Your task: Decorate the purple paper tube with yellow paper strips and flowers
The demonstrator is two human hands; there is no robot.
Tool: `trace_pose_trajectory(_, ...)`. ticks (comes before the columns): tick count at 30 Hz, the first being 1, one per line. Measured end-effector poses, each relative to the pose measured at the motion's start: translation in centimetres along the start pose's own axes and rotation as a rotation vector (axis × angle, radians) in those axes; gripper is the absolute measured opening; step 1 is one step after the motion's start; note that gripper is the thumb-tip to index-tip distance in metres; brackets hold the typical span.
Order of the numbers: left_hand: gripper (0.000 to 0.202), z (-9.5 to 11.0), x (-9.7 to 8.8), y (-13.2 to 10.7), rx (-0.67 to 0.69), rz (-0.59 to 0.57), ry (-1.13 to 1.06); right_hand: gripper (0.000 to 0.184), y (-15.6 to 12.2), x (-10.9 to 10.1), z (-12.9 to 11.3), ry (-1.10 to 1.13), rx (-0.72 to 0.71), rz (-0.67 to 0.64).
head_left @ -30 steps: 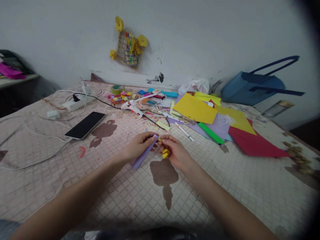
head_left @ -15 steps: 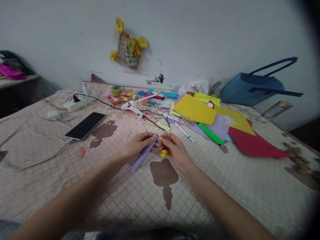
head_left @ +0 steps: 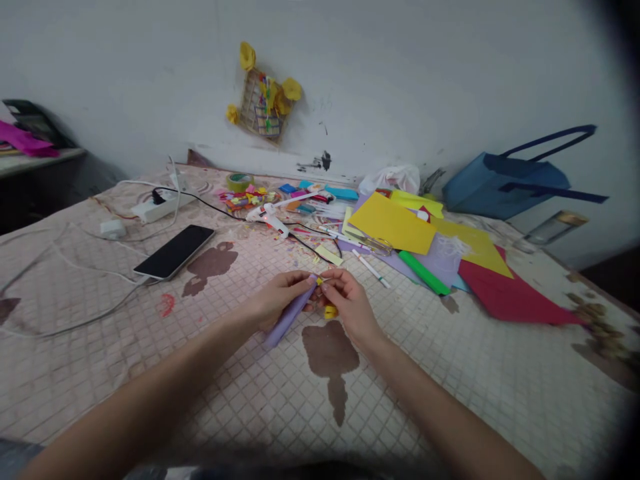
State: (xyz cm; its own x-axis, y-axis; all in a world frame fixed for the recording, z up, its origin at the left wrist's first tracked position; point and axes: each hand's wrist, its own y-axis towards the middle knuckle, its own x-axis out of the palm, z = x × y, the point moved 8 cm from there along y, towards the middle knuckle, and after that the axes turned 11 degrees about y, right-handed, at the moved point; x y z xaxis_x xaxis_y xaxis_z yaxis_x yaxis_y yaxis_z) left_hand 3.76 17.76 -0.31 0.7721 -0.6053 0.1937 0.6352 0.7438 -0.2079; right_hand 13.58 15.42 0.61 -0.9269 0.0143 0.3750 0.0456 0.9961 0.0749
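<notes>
My left hand (head_left: 277,299) is closed around a narrow folded or rolled piece of purple paper (head_left: 287,321), which slants down toward me. At the paper's upper end, my right hand (head_left: 354,308) pinches a thin yellow paper strip (head_left: 320,282) against or right beside the purple tip; the fingers hide whether they touch. A small yellow coil (head_left: 331,311), seemingly part of this strip, hangs below the right fingers. Both hands are close together above the patterned tablecloth (head_left: 240,393), just beyond a brown worn patch.
A white glue gun (head_left: 270,219) with a lit red light lies ahead among paper scraps. To the left are a phone (head_left: 175,251) on a cable and a power strip (head_left: 163,207). Rightward lie scissors (head_left: 377,244), yellow sheets (head_left: 393,223), a green roll (head_left: 424,273) and a blue bag (head_left: 505,183).
The whole view has shifted slightly down and right. My right fingers have curled a little around the yellow strip at the purple paper's tip. Both hands keep their holds.
</notes>
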Motion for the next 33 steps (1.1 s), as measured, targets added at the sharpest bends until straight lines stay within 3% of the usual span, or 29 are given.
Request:
trace_pose_trajectory(6, 0.022, 0.6, 0.1, -0.2, 0.066, 0.02, 0.135, 0.017, -0.2, 0.4, 0.1, -0.03, 0.0, -0.002)
trace_pose_trajectory(11, 0.023, 0.6, -0.5, -0.1, 0.04, 0.075, 0.195, 0.017, -0.2, 0.4, 0.3, -0.057, 0.013, -0.016)
trace_pose_trajectory(15, 0.021, 0.9, -3.5, 0.3, 0.021, 0.247, 0.247, 0.018, 0.2, -0.4, 1.1, -0.168, 0.032, -0.014)
trace_pose_trajectory(18, 0.015, 0.5, -6.2, 0.8, -0.025, 0.331, 0.155, 0.012, 0.6, -0.8, 1.5, -0.314, 0.034, -0.058)
trace_pose_trajectory(20, 0.012, 0.1, -7.8, 1.2, -0.051, 0.359, 0.044, 0.008, 1.0, -0.6, 0.9, -0.483, -0.034, -0.119)
trace_pose_trajectory(22, 0.012, 0.1, -9.1, 1.5, -0.045, 0.369, -0.009, 0.009, 1.9, 0.0, -0.5, -0.7, -0.193, -0.175)
trace_pose_trajectory(26, 0.012, 0.7, -11.1, 1.2, -0.033, 0.38, -0.043, 0.013, 6.3, 1.6, -2.2, -1.05, -0.469, -0.202)
trace_pose_trajectory(28, 0.014, 0.8, -12.0, 0.7, -0.054, 0.404, -0.09, 0.015, 9.9, 2.6, -2.0, -1.211, -0.501, -0.185)
trace_pose_trajectory(33, 0.009, 0.4, -13.4, -0.2, -0.108, 0.443, -0.169, 0.035, 18.5, 6.6, 0.0, -1.283, -0.51, -0.231)
